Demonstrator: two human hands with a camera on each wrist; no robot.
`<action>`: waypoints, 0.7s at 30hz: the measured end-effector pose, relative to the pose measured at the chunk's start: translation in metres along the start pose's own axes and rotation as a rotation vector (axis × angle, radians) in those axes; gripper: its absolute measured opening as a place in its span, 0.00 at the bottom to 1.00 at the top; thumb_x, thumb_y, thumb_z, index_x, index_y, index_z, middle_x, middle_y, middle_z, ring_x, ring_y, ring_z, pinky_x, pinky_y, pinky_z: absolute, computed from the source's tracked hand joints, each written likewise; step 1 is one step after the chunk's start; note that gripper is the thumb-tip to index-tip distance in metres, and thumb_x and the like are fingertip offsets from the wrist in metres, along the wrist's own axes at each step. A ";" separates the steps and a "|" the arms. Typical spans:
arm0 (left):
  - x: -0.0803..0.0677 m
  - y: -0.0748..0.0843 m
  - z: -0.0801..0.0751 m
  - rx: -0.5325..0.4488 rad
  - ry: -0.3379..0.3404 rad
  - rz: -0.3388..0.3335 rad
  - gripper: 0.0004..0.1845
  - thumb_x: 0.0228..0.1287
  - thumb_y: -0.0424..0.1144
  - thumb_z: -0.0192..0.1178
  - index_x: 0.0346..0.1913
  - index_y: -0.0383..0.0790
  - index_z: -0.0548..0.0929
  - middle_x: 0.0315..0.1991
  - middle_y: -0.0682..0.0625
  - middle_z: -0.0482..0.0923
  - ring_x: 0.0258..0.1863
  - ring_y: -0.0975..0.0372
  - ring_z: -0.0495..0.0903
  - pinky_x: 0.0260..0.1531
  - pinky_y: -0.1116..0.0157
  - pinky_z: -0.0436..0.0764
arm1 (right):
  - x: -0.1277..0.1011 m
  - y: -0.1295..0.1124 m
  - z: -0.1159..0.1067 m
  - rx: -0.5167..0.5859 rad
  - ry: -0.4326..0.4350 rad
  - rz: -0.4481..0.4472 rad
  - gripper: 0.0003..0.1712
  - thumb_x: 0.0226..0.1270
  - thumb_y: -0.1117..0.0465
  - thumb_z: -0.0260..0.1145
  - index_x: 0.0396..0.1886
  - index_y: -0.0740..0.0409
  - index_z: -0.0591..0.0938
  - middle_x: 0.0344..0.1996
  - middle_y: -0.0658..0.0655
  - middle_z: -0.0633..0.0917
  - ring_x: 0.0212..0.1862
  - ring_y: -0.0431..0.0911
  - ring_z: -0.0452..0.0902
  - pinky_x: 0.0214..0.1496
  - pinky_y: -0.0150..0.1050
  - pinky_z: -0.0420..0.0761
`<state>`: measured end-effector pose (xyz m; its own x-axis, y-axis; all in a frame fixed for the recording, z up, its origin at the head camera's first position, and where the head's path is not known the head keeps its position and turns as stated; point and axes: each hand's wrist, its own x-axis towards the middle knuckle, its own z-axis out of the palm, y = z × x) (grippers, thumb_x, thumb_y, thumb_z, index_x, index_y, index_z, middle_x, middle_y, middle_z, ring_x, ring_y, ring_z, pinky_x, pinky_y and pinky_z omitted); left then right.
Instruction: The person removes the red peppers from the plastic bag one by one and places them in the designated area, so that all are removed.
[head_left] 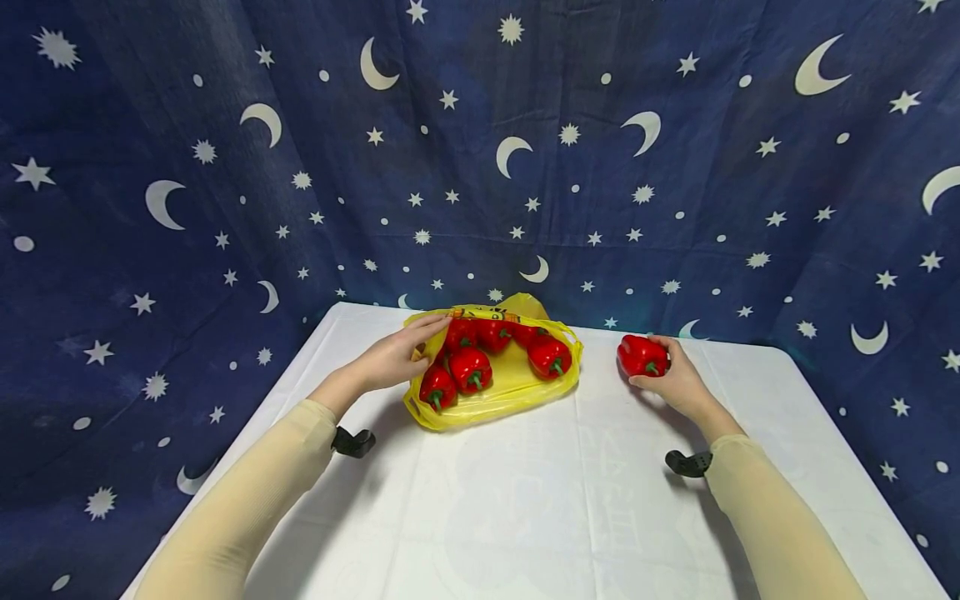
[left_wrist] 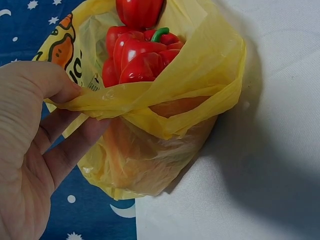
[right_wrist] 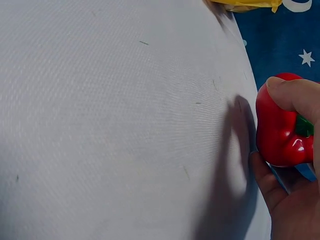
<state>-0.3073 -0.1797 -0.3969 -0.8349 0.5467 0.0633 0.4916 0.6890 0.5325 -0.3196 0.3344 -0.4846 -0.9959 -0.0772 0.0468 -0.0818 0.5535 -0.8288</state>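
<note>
A yellow plastic bag [head_left: 517,392] lies with its mouth spread wide toward me, and several red bell peppers [head_left: 470,369] with green stems sit inside it. My left hand [head_left: 397,357] is at the bag's left side. In the left wrist view its thumb and fingers pinch the bag's rim [left_wrist: 115,100]. Away to the right, my right hand [head_left: 678,385] holds a single red bell pepper [head_left: 641,357] between thumb and fingers. The right wrist view shows the thumb over that pepper [right_wrist: 275,130] and fingers under it, with its shadow on the cloth.
A white cloth [head_left: 525,500] covers the table. Behind it and at both sides hangs a dark blue curtain [head_left: 465,167] printed with moons and stars. A black wrist mount [head_left: 354,442] sticks out from the left sleeve, another black mount [head_left: 687,463] from the right.
</note>
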 end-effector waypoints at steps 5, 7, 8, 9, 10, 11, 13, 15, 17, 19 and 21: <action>0.000 0.000 0.000 0.002 -0.001 0.002 0.42 0.66 0.30 0.57 0.82 0.57 0.59 0.80 0.58 0.52 0.54 0.56 0.72 0.43 0.59 0.77 | 0.000 0.001 0.002 -0.011 -0.004 0.018 0.59 0.59 0.60 0.78 0.80 0.64 0.50 0.73 0.75 0.59 0.72 0.71 0.56 0.68 0.67 0.64; 0.000 0.000 0.000 0.003 0.000 0.002 0.42 0.66 0.30 0.57 0.82 0.57 0.59 0.80 0.58 0.52 0.54 0.56 0.72 0.42 0.59 0.77 | 0.000 0.002 0.003 -0.014 -0.001 0.018 0.59 0.59 0.61 0.78 0.80 0.64 0.51 0.73 0.75 0.59 0.72 0.71 0.56 0.67 0.67 0.65; 0.000 0.000 0.000 0.003 -0.001 0.003 0.42 0.66 0.30 0.57 0.82 0.57 0.59 0.80 0.58 0.52 0.54 0.56 0.72 0.42 0.59 0.77 | 0.000 0.002 0.004 -0.017 -0.001 0.016 0.59 0.59 0.61 0.78 0.80 0.64 0.51 0.73 0.75 0.59 0.72 0.71 0.56 0.67 0.67 0.65; 0.000 0.000 0.000 0.004 -0.001 0.003 0.42 0.66 0.30 0.57 0.82 0.57 0.59 0.80 0.58 0.52 0.53 0.56 0.72 0.42 0.59 0.77 | 0.001 0.002 0.004 -0.020 0.001 0.014 0.58 0.59 0.61 0.78 0.80 0.64 0.51 0.73 0.75 0.60 0.72 0.71 0.56 0.67 0.67 0.65; 0.000 -0.001 0.000 0.004 -0.002 0.004 0.42 0.66 0.30 0.57 0.82 0.56 0.59 0.80 0.58 0.52 0.53 0.56 0.72 0.42 0.59 0.77 | 0.001 0.002 0.005 -0.021 0.002 0.012 0.58 0.59 0.62 0.78 0.80 0.65 0.51 0.73 0.75 0.60 0.72 0.71 0.56 0.67 0.67 0.65; 0.000 -0.001 0.000 0.006 -0.002 0.005 0.42 0.66 0.30 0.57 0.82 0.56 0.59 0.80 0.58 0.52 0.53 0.56 0.73 0.42 0.59 0.77 | 0.001 0.002 0.005 -0.023 0.003 0.011 0.58 0.59 0.62 0.78 0.80 0.65 0.51 0.73 0.75 0.60 0.72 0.71 0.56 0.67 0.67 0.65; 0.001 -0.001 0.000 0.008 -0.003 0.005 0.42 0.66 0.30 0.57 0.82 0.56 0.59 0.80 0.58 0.52 0.51 0.56 0.73 0.42 0.59 0.77 | 0.001 0.002 0.006 -0.031 0.004 0.012 0.58 0.58 0.63 0.78 0.80 0.65 0.51 0.73 0.75 0.60 0.72 0.71 0.56 0.67 0.67 0.65; 0.001 -0.001 0.000 0.012 -0.003 0.004 0.42 0.66 0.30 0.57 0.82 0.56 0.59 0.80 0.58 0.52 0.50 0.56 0.74 0.42 0.59 0.78 | 0.001 0.001 0.007 -0.036 0.005 0.011 0.58 0.58 0.63 0.78 0.79 0.65 0.52 0.73 0.75 0.60 0.72 0.71 0.56 0.67 0.67 0.65; 0.001 0.000 0.000 0.014 -0.003 0.004 0.42 0.66 0.30 0.57 0.82 0.56 0.59 0.80 0.58 0.52 0.49 0.56 0.75 0.42 0.60 0.78 | 0.001 0.000 0.008 -0.038 0.005 0.007 0.58 0.58 0.63 0.78 0.79 0.65 0.52 0.73 0.75 0.60 0.72 0.71 0.56 0.67 0.68 0.65; 0.001 0.000 0.000 0.014 -0.004 0.005 0.42 0.66 0.30 0.57 0.82 0.56 0.59 0.80 0.58 0.52 0.49 0.56 0.74 0.43 0.60 0.78 | 0.001 0.000 0.008 -0.041 0.004 0.003 0.58 0.57 0.62 0.79 0.79 0.65 0.53 0.73 0.74 0.60 0.71 0.71 0.57 0.67 0.67 0.65; 0.001 0.000 0.000 0.012 -0.004 0.008 0.42 0.66 0.29 0.57 0.82 0.56 0.58 0.80 0.58 0.52 0.49 0.56 0.75 0.43 0.60 0.78 | 0.001 0.000 0.009 -0.047 0.003 0.004 0.58 0.57 0.62 0.79 0.79 0.65 0.53 0.73 0.74 0.60 0.72 0.71 0.57 0.67 0.67 0.65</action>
<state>-0.3084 -0.1793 -0.3969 -0.8301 0.5540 0.0636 0.5009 0.6908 0.5215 -0.3201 0.3265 -0.4893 -0.9963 -0.0723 0.0457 -0.0798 0.5920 -0.8020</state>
